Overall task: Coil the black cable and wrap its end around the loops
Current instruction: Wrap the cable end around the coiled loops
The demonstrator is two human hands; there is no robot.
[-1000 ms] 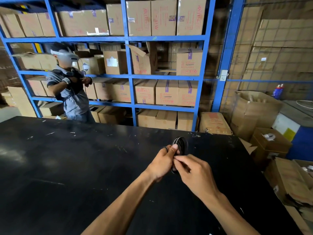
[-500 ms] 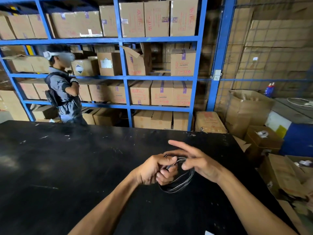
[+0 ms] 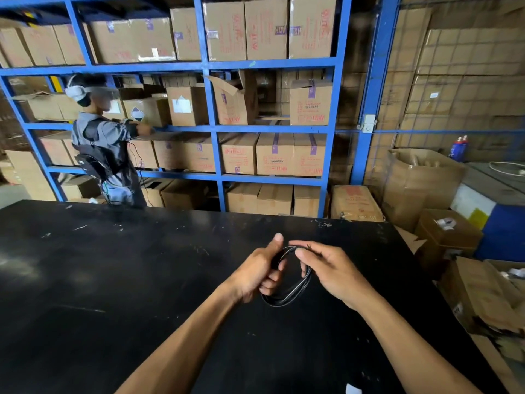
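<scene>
Black table (image 3: 113, 280): cable (image 3: 287, 295) coil in left hand (image 3: 257, 273) grip.

Both forearms are bare up to the frame's lower edge, with no sleeves showing. The left hand (image 3: 257, 270) and right hand (image 3: 333, 270) carry no gloves, rings or watch.

Worktop: a scuffed black table (image 3: 113, 280) fills the near view.
Far wall: blue steel shelving (image 3: 211, 129) stacked with brown cardboard cartons (image 3: 274, 153).
Far left: a person in grey (image 3: 105, 155) wearing a headset reaches into a shelf.
Right: open boxes (image 3: 420, 177) stand before a wire mesh partition (image 3: 454, 81).
Light: dim, with soft glare on the tabletop.
</scene>
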